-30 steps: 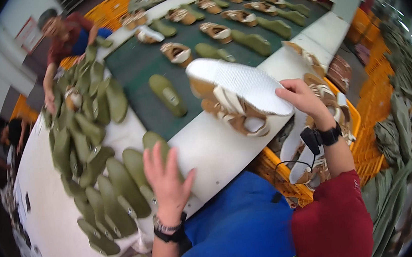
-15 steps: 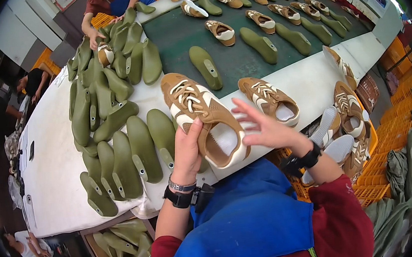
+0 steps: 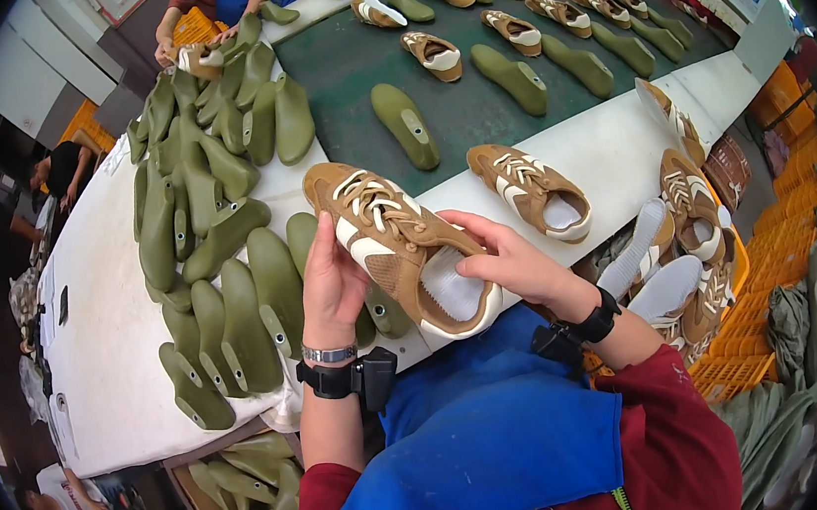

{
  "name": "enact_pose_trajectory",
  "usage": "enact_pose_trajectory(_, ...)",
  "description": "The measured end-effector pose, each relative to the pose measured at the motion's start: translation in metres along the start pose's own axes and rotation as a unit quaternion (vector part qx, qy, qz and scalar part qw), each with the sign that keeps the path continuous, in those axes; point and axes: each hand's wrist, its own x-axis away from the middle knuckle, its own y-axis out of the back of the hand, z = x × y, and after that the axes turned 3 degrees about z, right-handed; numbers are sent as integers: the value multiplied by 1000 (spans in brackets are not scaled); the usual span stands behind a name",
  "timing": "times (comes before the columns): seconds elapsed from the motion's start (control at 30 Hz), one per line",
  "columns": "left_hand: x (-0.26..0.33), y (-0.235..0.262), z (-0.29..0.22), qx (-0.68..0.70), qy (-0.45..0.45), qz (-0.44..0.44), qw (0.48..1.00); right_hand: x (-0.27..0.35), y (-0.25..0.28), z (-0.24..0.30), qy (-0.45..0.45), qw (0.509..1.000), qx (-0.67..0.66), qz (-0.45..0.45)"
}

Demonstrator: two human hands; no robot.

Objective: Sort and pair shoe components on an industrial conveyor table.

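Note:
A brown sneaker (image 3: 382,243) with cream stripes and laces is held up between my hands over the table's near edge, its toe pointing away to the upper left. My left hand (image 3: 334,281) grips the shoe's left side near the toe. My right hand (image 3: 503,255) clasps the collar on the right, with the thumb at the opening, where a white lining shows. Just beyond my right hand lies another brown sneaker (image 3: 533,190) on the white table border. A green shoe last (image 3: 405,126) lies on the dark belt ahead of the held shoe.
Many green shoe lasts (image 3: 253,311) crowd the white table (image 3: 103,377) at left. Sneakers and lasts stand in rows on the green belt (image 3: 341,83). An orange crate (image 3: 734,271) of sneakers sits at right. Across the table, a co-worker's hand (image 3: 166,53) is at a shoe (image 3: 199,60).
My right hand has come from beside the heel to grip the shoe's collar. My left hand has shifted toward the toe. The co-worker's shoe has moved up and away from the lasts.

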Motion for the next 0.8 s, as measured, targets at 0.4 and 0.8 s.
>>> enact_pose_trajectory(0.4, -8, 18, 8, 4, -37, -67, 997, 10, -8, 17, 3, 999, 23, -22)
enact_pose_trajectory(0.8, 0, 3, 15, -153, -150, -125, 969, 42, -15, 28, 192, 886, 420, 43)
